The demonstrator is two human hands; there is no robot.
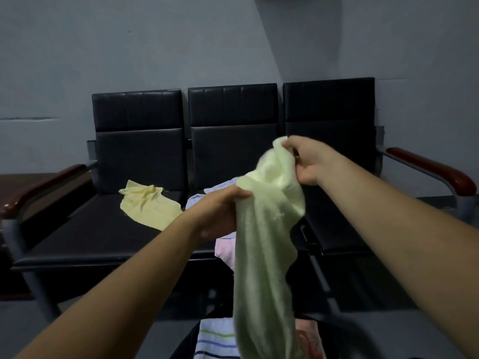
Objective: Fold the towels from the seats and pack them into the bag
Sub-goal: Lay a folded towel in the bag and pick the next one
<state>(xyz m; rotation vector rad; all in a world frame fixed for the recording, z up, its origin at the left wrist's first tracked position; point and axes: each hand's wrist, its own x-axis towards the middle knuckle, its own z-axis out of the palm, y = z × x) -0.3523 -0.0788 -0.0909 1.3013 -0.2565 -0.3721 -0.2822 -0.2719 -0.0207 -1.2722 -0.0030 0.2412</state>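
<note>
With the left hand, grips a bunched fold of the green towel at the cloth's 9 o'clock edge; with the right hand, pinches its top corner at 12 o'clock, fingers curled into the fabric. Holds that towel up in the air in front of the middle seat of the bench, long and rumpled, trailing down toward 6 o'clock with no clean fold in it yet. Looks, on this evidence, somewhere in the early-to-middle part of the job. Shows low in the frame, at 6 o'clock, what seems to be the dark bag, with a striped towel already lying in it and a pinkish-red thing at 3 o'clock of the hanging cloth, too blurred to name. Leaves a yellow towel crumpled and unfolded on the left seat, at 9 o'clock of the left hand, plus a pale blue towel and a pink towel heaped on the middle seat, partly hidden behind the left hand and the green cloth. Leaves to do, by this reading: fold the green towel, pack it, then fold and pack the three on the bench.
</note>
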